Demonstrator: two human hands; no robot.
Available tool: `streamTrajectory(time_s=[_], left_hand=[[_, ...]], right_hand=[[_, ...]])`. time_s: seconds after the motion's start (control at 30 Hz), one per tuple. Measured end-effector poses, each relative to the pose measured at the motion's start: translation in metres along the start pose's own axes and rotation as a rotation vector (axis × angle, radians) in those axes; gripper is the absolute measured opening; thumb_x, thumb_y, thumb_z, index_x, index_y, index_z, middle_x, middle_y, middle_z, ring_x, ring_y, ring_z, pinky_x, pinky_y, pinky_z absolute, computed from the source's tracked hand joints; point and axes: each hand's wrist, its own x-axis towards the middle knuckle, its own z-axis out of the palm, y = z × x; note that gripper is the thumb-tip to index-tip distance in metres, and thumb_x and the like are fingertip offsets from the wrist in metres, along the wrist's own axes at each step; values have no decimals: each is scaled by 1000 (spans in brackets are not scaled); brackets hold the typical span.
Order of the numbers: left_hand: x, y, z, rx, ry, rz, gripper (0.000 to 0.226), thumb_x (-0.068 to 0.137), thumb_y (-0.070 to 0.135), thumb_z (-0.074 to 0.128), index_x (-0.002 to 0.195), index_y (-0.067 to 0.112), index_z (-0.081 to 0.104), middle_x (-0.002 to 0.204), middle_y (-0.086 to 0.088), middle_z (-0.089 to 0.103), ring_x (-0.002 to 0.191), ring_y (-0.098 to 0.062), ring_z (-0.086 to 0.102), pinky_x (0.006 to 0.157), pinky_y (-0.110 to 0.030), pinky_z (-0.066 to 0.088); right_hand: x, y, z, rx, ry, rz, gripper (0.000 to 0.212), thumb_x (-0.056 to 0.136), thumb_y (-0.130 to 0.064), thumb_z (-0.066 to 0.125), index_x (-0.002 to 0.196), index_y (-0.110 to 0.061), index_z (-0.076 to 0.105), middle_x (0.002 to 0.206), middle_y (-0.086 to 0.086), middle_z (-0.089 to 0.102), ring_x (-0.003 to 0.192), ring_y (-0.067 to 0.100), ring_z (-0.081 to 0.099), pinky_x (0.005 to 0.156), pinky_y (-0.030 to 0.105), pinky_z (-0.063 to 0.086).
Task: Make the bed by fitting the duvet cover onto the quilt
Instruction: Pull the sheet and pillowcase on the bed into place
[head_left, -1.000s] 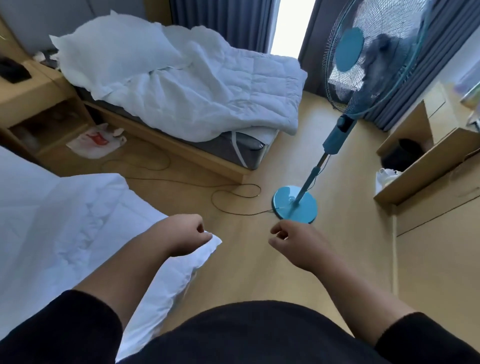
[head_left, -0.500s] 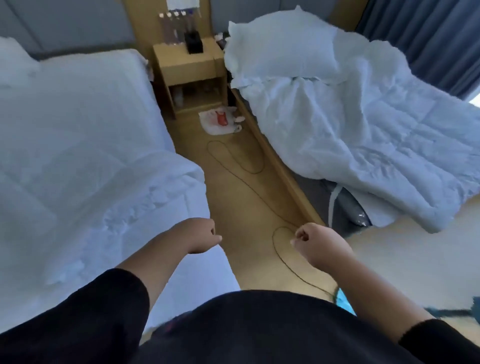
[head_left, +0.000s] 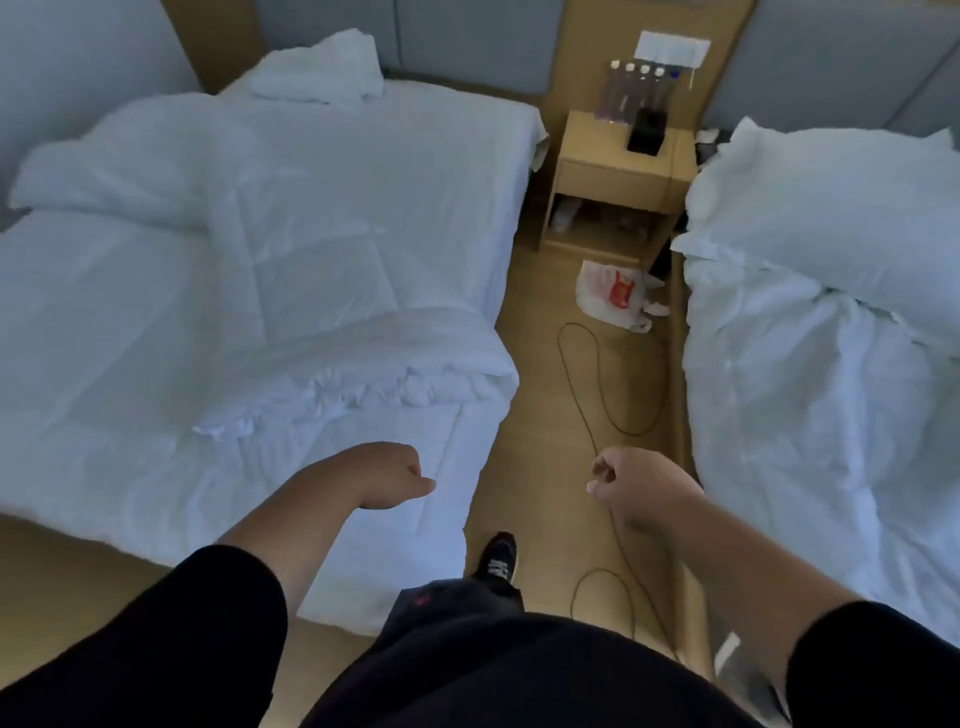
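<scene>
Fists curled, empty: left hand (head_left: 387, 480); right hand (head_left: 636, 488).

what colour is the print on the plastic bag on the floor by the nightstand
Red, on a white plastic bag; it shows in the head view, the only one given.

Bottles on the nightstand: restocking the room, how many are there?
4, in a row at the back of the nightstand against the wall: bottles. The black box in front could hide more.
</scene>
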Motion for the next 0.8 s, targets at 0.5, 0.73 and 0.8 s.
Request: streamTrajectory(time_s=[0.5, 0.73, 0.8], left_hand=[[221, -143, -46, -2057, 361, -656, 94, 81, 72, 64, 154, 21, 33, 157, -12, 36, 135, -39, 47, 114, -58, 34], [293, -185, -63, -2313, 434, -876, 77, 74, 81, 62, 131, 30, 54, 142, 3, 56, 123, -19, 57, 117, -58, 20], [305, -185, -67, -2312, 405, -947, 56, 76, 76, 65, 109, 31, 60, 123, 8, 64, 116, -16, 59, 115, -54, 25]], right_hand=[[284, -144, -55, -402, -286, -309, 31, 99, -41, 49, 127, -30, 57, 122, -4, 63, 106, 16, 60, 88, 33, 51], [347, -178, -80, -524, -365, -375, 35, 101, -37, 48, 134, -27, 53, 129, -3, 59, 108, 19, 60, 82, 31, 47], [362, -186, -82, -541, -391, -379, 35, 101, -38, 48, 134, -27, 52, 129, -3, 58, 107, 18, 59, 83, 31, 47]])
